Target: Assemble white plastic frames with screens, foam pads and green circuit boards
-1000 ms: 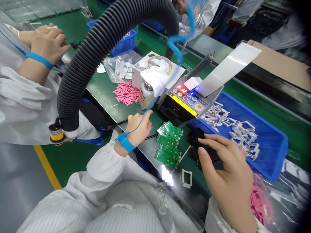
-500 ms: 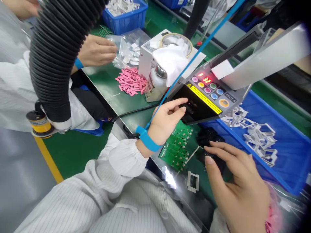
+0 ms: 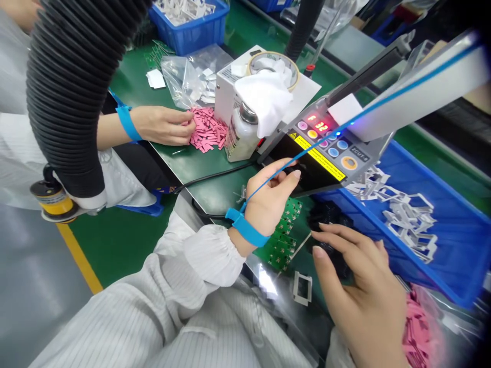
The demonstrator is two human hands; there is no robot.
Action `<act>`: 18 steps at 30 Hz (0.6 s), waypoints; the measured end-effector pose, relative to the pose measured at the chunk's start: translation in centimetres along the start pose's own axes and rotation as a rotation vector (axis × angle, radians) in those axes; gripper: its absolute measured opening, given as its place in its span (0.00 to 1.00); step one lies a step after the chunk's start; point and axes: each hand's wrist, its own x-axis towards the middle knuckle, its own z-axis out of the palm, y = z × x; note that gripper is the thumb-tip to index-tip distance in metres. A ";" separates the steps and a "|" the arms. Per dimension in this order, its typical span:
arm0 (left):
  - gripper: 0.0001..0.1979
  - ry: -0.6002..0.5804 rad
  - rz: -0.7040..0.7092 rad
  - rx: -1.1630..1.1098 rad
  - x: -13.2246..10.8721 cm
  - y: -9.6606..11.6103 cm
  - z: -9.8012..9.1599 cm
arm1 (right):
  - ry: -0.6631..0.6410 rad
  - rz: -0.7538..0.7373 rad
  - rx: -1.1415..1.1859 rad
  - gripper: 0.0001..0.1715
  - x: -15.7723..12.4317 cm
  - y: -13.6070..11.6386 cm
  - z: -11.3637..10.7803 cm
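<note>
White-sleeved right hand (image 3: 364, 289) is spread wide in front of the tape dispenser (image 3: 353, 148), near some black parts (image 3: 328, 212). Pale frame (image 3: 296, 287) is out front on the worktop (image 3: 215, 188) too, green boards (image 3: 286, 248) closer in. Left hand (image 3: 264, 207) is up by the dispenser's dark face, kinda narrow, can't tell if gripping anything. Pink strips (image 3: 209, 130) pile up left of the dispenser.

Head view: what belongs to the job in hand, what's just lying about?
Likely in use: machine with red display, left hand at its dark front; black parts by the right hand; green circuit boards.

Probably just lying about: tape roll; bottle; white cloth.
</note>
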 end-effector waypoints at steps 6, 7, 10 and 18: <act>0.01 0.080 0.030 0.107 0.4 0.3 0.9 | -0.008 -0.008 0.001 0.09 -0.1 0.0 0.0; 0.01 0.085 0.052 0.141 0.4 0.3 0.9 | -0.008 -0.008 0.001 0.09 -0.1 0.1 0.0; 0.02 0.101 0.131 0.240 0.5 0.1 0.7 | -0.009 -0.005 0.004 0.10 -0.2 0.2 -0.1; 0.06 0.130 0.220 0.433 0.5 0.1 0.8 | -0.011 -0.008 0.015 0.09 -0.2 0.3 0.0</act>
